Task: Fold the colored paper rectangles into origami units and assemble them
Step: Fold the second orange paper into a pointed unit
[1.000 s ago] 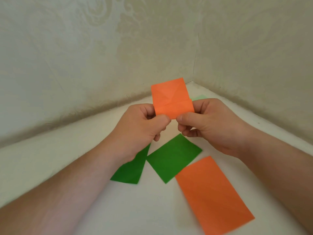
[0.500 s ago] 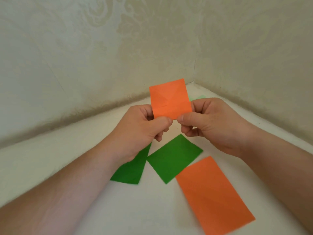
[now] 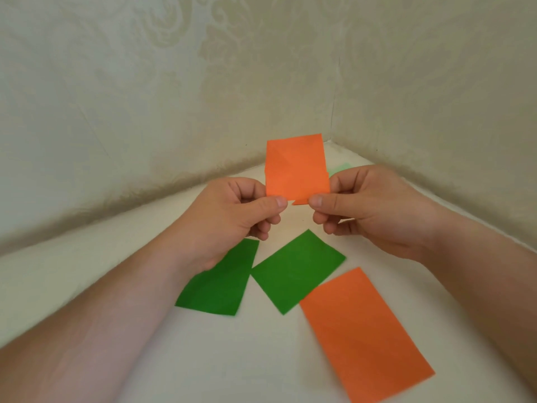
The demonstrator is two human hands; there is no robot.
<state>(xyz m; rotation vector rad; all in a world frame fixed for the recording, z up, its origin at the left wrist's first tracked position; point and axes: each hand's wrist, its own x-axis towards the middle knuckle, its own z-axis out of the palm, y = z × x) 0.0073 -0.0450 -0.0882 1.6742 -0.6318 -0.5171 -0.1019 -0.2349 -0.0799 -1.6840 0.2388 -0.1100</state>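
Above the white surface [image 3: 87, 286]: one folded orange paper [image 3: 295, 167] pinched at its lower corners by left hand [image 3: 232, 216] and right hand [image 3: 369, 210].
Near the front edge, lying flat and seemingly unfolded: two green rectangles [image 3: 296, 271], one orange rectangle [image 3: 363, 335]; assembly not begun.

held paper [image 3: 295, 167] orange; two sheets [image 3: 296, 270] green; flat sheet [image 3: 364, 334] orange

Held sheet [image 3: 296, 170] above 3 sheets [image 3: 296, 270].
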